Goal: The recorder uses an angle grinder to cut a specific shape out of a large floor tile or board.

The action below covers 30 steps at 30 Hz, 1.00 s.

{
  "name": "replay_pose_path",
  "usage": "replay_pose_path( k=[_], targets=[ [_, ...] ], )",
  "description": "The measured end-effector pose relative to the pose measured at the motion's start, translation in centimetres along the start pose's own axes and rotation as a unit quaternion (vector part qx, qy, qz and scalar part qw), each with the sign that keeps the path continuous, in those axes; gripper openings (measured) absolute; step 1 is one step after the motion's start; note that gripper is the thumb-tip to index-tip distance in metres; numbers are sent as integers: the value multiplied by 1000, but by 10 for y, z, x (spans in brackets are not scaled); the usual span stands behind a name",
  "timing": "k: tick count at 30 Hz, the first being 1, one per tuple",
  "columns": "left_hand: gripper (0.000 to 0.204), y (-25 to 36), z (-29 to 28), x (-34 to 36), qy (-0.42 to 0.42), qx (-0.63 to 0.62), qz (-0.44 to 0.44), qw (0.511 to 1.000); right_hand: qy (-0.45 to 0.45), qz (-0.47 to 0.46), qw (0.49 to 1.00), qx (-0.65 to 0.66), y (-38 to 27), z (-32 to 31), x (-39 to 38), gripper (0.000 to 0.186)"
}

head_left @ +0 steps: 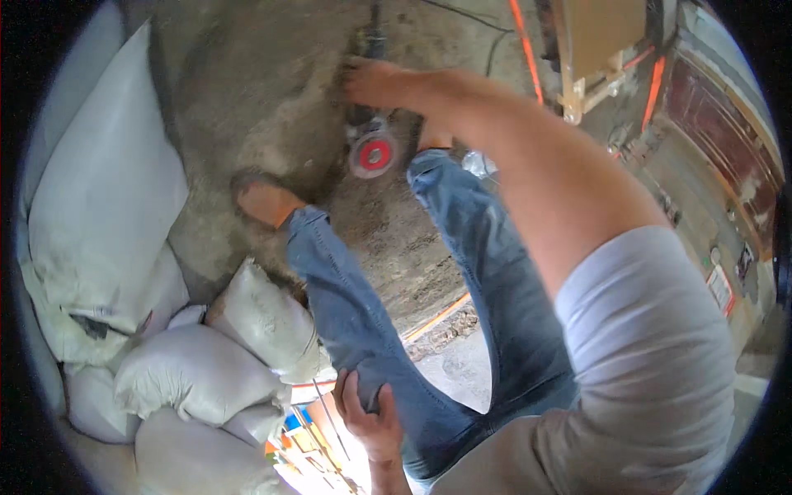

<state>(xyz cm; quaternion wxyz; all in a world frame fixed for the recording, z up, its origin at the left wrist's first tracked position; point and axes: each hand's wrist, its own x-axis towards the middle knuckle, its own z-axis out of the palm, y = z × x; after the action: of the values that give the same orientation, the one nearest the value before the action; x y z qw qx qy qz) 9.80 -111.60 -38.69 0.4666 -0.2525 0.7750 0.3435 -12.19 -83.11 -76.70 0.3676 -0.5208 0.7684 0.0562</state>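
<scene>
My right hand point(369, 81) reaches far forward and is closed round the dark body of an angle grinder point(360, 125). The grinder stands low over the concrete floor between my feet. Its cutting disc point(374, 155), with a red centre, faces up toward me; I cannot tell whether it spins. My left hand point(371, 419) lies on the knee of my blue jeans point(346, 305), fingers bent and apart, with nothing in it. One foot point(268, 202) is left of the grinder, and the other is partly behind my right forearm.
Stuffed white sacks point(198, 371) are piled along the left side. A dark cable point(466, 12) and an orange line point(526, 49) run over the floor at the top. A wooden piece point(598, 41) stands upper right. Thin sticks point(309, 445) lie in bright light near my left hand.
</scene>
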Motion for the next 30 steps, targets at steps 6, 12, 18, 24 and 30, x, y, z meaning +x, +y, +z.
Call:
replay_pose_path(
  k=[6, 12, 18, 24, 30],
  targets=[
    [41, 8, 27, -1, 56, 38, 64, 996, -138, 254, 944, 160, -61, 39, -95, 18],
    [47, -1, 27, -6, 52, 178, 40, 982, -41, 425, 698, 575, -166, -118, -303, 33],
    [48, 135, 61, -91, -75, 269, 325, 903, 99, 450, 567, 683, -254, -176, -501, 59],
    [39, 292, 144, -172, -359, -224, -50, 905, 319, 365, 390, 783, -304, -210, -573, 68],
    [36, 405, 170, -186, -301, -360, -118, 875, 426, 338, 335, 770, -281, -275, -623, 91]
  ],
)
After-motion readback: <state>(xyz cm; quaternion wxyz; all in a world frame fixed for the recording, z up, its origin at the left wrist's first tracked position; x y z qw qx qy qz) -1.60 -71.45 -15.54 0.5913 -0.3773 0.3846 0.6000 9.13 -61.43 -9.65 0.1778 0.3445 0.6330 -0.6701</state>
